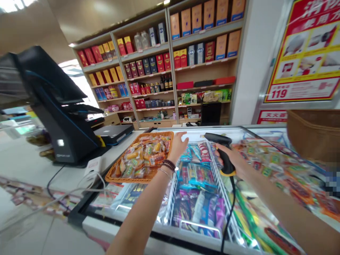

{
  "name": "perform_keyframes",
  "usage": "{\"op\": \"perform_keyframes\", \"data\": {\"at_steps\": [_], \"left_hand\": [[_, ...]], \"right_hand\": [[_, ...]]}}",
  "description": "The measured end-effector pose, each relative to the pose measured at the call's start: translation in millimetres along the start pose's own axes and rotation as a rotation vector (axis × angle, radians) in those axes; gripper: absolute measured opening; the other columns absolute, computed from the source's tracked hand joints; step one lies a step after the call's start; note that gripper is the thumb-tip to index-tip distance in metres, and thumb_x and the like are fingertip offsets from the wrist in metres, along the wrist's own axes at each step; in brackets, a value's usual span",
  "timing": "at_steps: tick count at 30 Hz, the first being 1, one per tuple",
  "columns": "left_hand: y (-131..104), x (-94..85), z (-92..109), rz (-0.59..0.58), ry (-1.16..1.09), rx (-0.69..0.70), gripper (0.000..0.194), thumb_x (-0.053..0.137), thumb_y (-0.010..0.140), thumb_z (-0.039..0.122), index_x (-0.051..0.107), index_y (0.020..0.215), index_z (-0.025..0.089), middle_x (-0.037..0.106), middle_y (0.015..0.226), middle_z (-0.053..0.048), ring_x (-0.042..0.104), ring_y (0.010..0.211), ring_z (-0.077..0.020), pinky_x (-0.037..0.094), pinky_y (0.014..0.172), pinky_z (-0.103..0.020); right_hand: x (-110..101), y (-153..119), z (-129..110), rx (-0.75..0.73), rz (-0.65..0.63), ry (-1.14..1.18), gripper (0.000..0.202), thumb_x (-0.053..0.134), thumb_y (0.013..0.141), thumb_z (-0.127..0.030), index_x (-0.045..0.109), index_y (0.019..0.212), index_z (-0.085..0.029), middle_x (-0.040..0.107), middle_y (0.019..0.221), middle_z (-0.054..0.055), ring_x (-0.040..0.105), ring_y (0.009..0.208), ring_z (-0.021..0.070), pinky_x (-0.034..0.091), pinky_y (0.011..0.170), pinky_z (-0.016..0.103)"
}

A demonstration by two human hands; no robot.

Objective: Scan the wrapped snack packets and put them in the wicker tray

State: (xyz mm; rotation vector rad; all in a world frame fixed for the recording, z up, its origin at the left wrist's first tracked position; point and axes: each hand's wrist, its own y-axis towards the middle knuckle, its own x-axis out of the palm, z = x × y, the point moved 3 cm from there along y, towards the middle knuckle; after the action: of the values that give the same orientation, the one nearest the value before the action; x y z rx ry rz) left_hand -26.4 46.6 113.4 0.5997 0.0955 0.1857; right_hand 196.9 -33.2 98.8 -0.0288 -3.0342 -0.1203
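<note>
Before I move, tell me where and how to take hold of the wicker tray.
Probably by the raised rim of the wicker tray, at its left and right sides, from outside and above: the low woven wall gives fingers an edge, and holding opposite sides should keep the heaped packaged snacks level. The right hand holds the scanner, so free it first.

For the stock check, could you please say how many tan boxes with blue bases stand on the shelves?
8: six tan boxes on the top right shelf, two boxes at right on the shelf below; more may hide behind.
</note>
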Motion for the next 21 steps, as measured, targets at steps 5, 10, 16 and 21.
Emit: {"op": "perform_keyframes", "data": {"at_steps": [5,10,16,21], "left_hand": [[7,101.1,-43,-0.121,-0.113,-0.183,0.032,0.075,0.058,-0.004,0.070,0.077,0.021,0.069,0.098,-0.011,0.061,0.118,-0.0334,0.035,0.120,-0.044],[38,156.3,-79,-0.160,0.000,-0.134,0.037,0.063,0.061,-0.008,0.070,0.086,0.019,0.069,0.113,-0.016,0.055,0.132,-0.0328,0.031,0.123,-0.042],[82,181.3,-111,-0.436,0.742,0.018,0.054,0.048,0.082,-0.003,0.060,0.134,0.005,0.056,0.146,-0.022,0.046,0.144,-0.0271,0.031,0.123,-0.039],[82,190.3,-127,-0.590,1.059,0.068,0.046,0.045,0.090,0.005,0.064,0.132,0.008,0.066,0.130,-0.022,0.059,0.128,-0.0285,0.043,0.111,-0.040]], "right_hand": [[-56,-3,28,0.138,0.195,0.182,0.022,0.070,0.083,-0.041,0.058,0.085,-0.022,0.052,0.061,-0.004,0.046,0.041,0.0098,0.038,0.038,0.022],[-72,-7,52,0.188,0.286,0.265,0.023,0.070,0.083,-0.043,0.058,0.084,-0.023,0.056,0.063,-0.003,0.048,0.042,0.0105,0.039,0.038,0.023],[-73,-7,59,0.173,0.357,0.344,0.033,0.084,0.069,-0.045,0.061,0.077,-0.022,0.058,0.059,-0.003,0.049,0.041,0.0112,0.035,0.036,0.025],[-69,-6,58,0.200,0.390,0.333,0.032,0.083,0.069,-0.044,0.061,0.070,-0.021,0.058,0.057,-0.003,0.049,0.039,0.0110,0.037,0.036,0.025]]}}
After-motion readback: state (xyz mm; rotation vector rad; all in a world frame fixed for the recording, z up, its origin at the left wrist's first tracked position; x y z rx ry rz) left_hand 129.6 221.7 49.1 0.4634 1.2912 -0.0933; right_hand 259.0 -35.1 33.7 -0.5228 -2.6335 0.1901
